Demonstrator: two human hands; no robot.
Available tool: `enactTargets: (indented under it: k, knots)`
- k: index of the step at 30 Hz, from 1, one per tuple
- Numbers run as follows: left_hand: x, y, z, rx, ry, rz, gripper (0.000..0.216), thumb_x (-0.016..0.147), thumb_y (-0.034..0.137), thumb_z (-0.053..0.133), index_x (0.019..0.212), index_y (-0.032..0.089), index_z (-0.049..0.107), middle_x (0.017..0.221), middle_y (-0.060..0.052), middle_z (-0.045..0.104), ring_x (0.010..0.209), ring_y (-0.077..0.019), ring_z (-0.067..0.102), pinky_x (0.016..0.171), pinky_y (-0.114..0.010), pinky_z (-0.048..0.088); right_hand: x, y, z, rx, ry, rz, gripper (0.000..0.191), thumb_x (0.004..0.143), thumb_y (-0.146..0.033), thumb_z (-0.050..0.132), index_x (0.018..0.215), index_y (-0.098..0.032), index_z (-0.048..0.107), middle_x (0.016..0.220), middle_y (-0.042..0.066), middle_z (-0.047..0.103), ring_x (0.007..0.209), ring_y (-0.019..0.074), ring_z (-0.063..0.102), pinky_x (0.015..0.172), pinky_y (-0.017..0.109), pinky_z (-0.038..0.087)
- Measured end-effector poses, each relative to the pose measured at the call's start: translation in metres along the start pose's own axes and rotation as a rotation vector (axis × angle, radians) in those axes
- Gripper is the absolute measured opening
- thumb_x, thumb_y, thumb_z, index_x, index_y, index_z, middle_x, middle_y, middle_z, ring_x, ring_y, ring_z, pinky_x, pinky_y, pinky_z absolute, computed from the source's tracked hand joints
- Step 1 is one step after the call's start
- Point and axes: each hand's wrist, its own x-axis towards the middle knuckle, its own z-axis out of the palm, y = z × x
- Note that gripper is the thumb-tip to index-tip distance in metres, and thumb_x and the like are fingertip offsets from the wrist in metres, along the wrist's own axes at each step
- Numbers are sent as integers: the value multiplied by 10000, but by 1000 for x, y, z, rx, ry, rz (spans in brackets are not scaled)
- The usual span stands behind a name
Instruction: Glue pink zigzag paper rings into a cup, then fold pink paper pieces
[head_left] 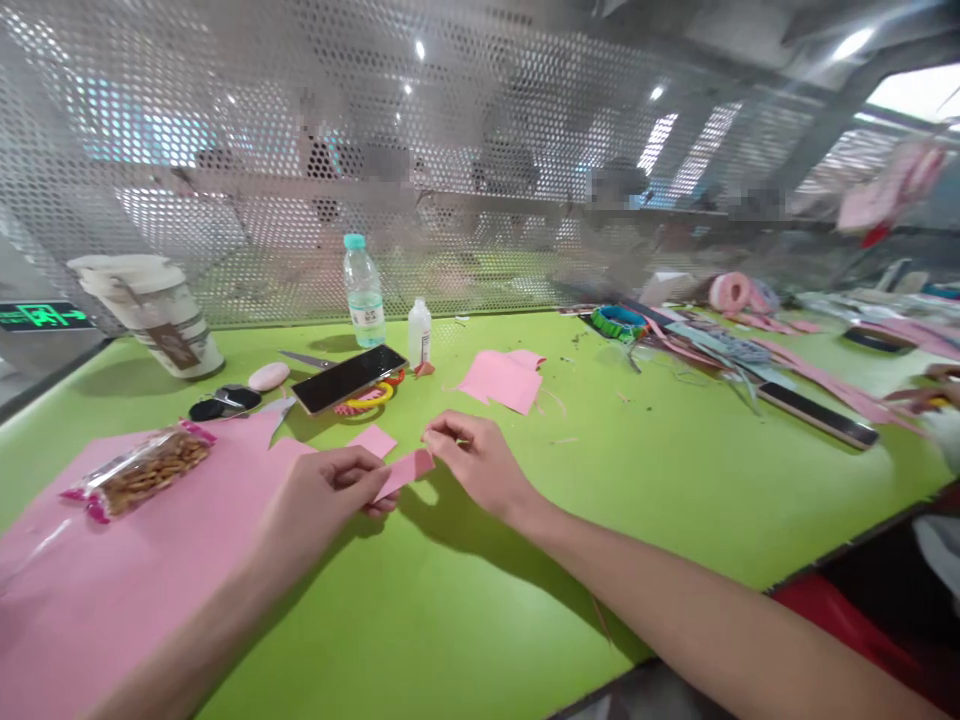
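My left hand [352, 480] is closed on a small strip of pink paper [403, 474], held between thumb and fingers above the green table. At the strip's other end, my right hand [472, 455] pinches the paper's folded-looking tip with thumb and forefinger. Just behind the strip lies another small pink paper piece [373, 440]. A larger cut pink sheet [502, 380] rests farther back, with thin scraps around it. Under my left forearm spreads a big pink sheet [172, 560].
A packet of nuts or snacks [154, 468] sits on the big sheet. Behind are a phone [350, 378] over yellow-handled scissors [367, 402], a small white bottle [420, 335], a water bottle [364, 295] and a cup [161, 320]. Rightward lie another phone [817, 414] and a person's hand [926, 395].
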Motion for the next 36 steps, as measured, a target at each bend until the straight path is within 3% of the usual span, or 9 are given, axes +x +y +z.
enactTargets:
  k: [5,13,21,25,28,32,36]
  knots:
    - [-5,5,2,60,5,34,292,754,466,819,720,178,779,656,-62,764,618,-215,724,578,-270,575,-6,-2,5,13,-70,-48,159,942,-210,643,788,-202,682,760,-9,690,704,167,605,657,281,436]
    - [-13,16,8,222,-36,115,172,765,312,660,697,184,752,536,28,606,495,-108,489,494,-214,351,-11,-7,9,-53,-174,-127,169,933,-168,663,781,-207,724,769,-1,724,710,173,607,661,293,409]
    - [-3,19,-11,153,129,-10,109,734,287,698,697,187,721,687,-62,783,681,-234,757,678,-329,616,4,5,-6,-41,50,-45,206,943,-230,636,741,-200,661,695,-19,629,651,153,525,624,291,359]
    - [-6,16,-13,287,226,173,184,896,359,680,912,200,771,872,-64,824,817,-244,775,721,-328,611,4,5,-6,-6,46,-43,175,941,-252,648,776,-202,678,727,-14,648,685,162,553,650,295,383]
    - [-11,12,-6,361,126,273,265,967,427,672,1056,207,790,994,-62,834,894,-240,774,789,-321,597,0,0,-2,2,-17,-76,171,955,-249,646,796,-194,678,756,-2,668,719,172,582,679,303,412]
    - [-14,7,2,395,-36,244,251,1003,358,616,867,209,765,782,-10,786,741,-192,735,683,-264,517,-4,-5,1,-75,-15,-143,173,950,-190,635,778,-200,649,764,3,666,723,179,591,684,313,427]
    - [-17,5,5,503,-81,296,279,1011,352,625,818,209,767,719,16,761,664,-158,665,652,-258,442,-8,-6,5,-129,-76,-194,115,893,-109,653,835,-204,682,836,30,697,760,199,620,692,325,467]
